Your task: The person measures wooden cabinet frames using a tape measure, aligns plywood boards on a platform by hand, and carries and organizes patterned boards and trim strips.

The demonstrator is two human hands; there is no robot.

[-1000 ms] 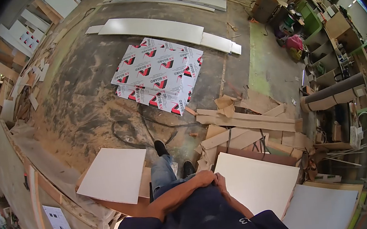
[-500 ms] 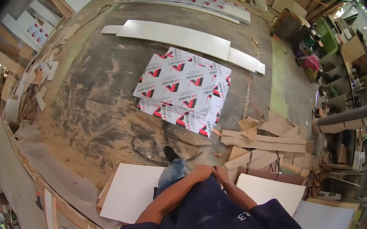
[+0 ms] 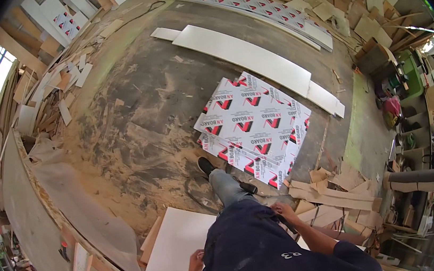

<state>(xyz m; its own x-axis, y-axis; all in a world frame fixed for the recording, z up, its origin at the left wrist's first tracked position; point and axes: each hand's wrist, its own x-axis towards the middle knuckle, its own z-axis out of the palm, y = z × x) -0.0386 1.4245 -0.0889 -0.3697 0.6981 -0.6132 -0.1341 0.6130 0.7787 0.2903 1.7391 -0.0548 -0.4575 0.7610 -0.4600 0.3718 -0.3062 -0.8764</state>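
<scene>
My left hand point(image 3: 195, 261) hangs at my side, over the edge of a white board point(image 3: 181, 241). Its fingers are partly in view and loosely bent, with nothing seen in them. At the front of my waist, my right hand point(image 3: 284, 211) is closed at the hem of my dark shirt point(image 3: 256, 243); its fingertips are partly hidden. Beyond my feet, printed boards point(image 3: 253, 123) with red and black marks lie stacked and slightly askew on the floor. One dark shoe point(image 3: 206, 165) shows below my jeans point(image 3: 225, 185).
Long white panels point(image 3: 242, 52) lie across the floor behind the printed stack, with more printed boards point(image 3: 261, 7) farther back. Cardboard scraps point(image 3: 336, 194) are heaped on the right, near cluttered shelves point(image 3: 421, 139). Sawdust point(image 3: 111, 195) covers the floor at left; offcuts point(image 3: 61, 83) line the wall.
Both hands were together at the front of my waist. The left has dropped to my side; the right has stayed near the hem. My view has shifted left and a leg shows more.
</scene>
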